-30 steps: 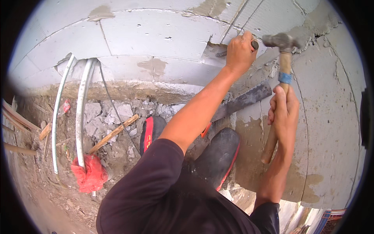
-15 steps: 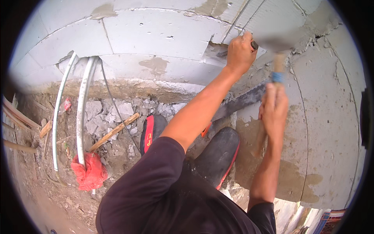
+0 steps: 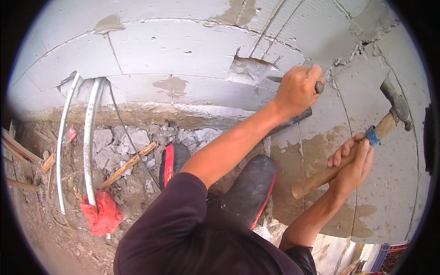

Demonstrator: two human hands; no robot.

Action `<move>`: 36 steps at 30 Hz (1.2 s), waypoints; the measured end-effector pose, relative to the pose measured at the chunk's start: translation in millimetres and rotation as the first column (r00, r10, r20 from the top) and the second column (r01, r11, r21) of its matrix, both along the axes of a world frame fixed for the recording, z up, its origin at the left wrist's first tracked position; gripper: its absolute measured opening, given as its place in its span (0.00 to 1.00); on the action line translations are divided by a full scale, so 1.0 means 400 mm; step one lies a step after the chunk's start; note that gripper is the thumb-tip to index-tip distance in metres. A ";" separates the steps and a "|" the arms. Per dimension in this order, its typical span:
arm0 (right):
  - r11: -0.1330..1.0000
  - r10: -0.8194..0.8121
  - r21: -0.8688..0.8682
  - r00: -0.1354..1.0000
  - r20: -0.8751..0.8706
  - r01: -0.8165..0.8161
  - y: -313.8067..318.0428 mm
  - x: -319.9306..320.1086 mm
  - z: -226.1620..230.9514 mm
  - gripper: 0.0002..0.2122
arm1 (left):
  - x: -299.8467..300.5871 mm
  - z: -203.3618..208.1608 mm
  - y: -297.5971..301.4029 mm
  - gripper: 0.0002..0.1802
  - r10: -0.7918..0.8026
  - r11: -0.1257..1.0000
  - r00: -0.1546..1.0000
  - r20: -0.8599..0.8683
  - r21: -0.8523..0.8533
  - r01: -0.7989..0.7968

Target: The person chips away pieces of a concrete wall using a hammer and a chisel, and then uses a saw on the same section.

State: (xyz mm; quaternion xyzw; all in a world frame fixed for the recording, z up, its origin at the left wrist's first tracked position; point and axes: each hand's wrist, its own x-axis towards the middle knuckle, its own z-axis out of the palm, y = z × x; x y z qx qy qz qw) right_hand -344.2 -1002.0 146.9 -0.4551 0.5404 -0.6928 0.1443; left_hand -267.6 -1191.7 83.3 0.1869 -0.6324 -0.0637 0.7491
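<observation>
My left hand (image 3: 297, 91) is closed around a chisel (image 3: 319, 87). The chisel's round butt sticks out toward the right, and its flat blade points left at a rectangular recess (image 3: 247, 69) cut in the pale block wall. Whether the tip touches the block is hard to see. In my right hand (image 3: 350, 167) is a hammer (image 3: 397, 104) with a dark metal head, a wooden handle and blue tape below the head. The hammer is held off to the right, its head apart from the chisel.
Two white pipes (image 3: 94, 137) and a thin black cable (image 3: 120, 119) come out of the wall at left, with a red plastic bag (image 3: 101, 213) around the pipes' lower part. Rubble (image 3: 123, 142) and a wooden stick (image 3: 128, 165) lie by my dark boots (image 3: 251, 190).
The hammer has swung away from beside the chisel to the right, its head now clear of the left hand. My left hand with the chisel sits slightly lower and farther right.
</observation>
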 end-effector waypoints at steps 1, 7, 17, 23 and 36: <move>1.000 -0.005 -0.001 1.000 0.001 0.005 0.003 -0.001 -0.002 0.13 | -0.003 0.006 -0.025 0.12 0.006 1.000 1.000 -0.022 -0.026 -0.007; 1.000 -0.006 0.017 1.000 -0.025 0.006 -0.004 0.017 -0.011 0.13 | -0.005 -0.016 -0.105 0.14 0.055 0.998 0.997 -0.060 -0.009 -0.056; 1.000 -0.025 0.000 0.992 -0.127 0.025 -0.021 0.109 -0.027 0.16 | 0.003 -0.049 -0.125 0.14 0.057 0.998 0.981 -0.188 0.036 -0.051; 0.980 -0.088 -0.195 0.968 -0.237 0.042 -0.053 0.134 -0.026 0.15 | 0.003 -0.039 -0.137 0.14 0.020 0.995 0.974 -0.227 0.100 0.003; 0.999 -0.016 0.022 0.931 -0.365 0.026 -0.126 0.144 -0.091 0.11 | 0.019 -0.105 -0.160 0.12 -0.015 0.975 0.987 -0.160 0.216 0.050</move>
